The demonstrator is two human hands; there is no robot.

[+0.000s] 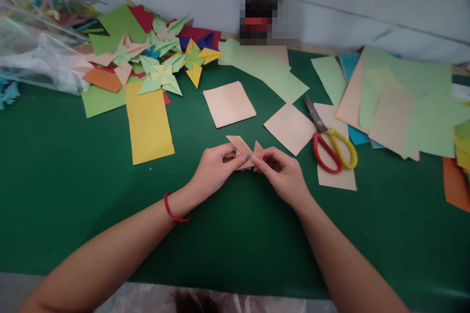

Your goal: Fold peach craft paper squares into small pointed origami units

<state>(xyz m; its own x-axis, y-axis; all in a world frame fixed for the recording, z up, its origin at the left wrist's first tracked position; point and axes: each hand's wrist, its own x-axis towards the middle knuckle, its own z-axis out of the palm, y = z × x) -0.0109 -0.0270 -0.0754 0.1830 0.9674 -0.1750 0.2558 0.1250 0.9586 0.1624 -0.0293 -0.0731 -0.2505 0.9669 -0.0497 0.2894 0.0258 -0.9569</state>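
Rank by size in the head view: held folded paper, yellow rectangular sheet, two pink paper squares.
1. Yellow rectangular sheet
2. Left pink square, right pink square: too alike to rank
3. Folded paper, partly covered

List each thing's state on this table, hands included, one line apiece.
Folded paper: held between both hands
Left hand: pinching it
Right hand: pinching it
Scissors: lying flat, apparently closed
Paper squares: lying flat
Paper stars: folded, clustered together
Yellow sheet: flat, partly covered
Large sheets: overlapping
Bracelet: worn around left wrist
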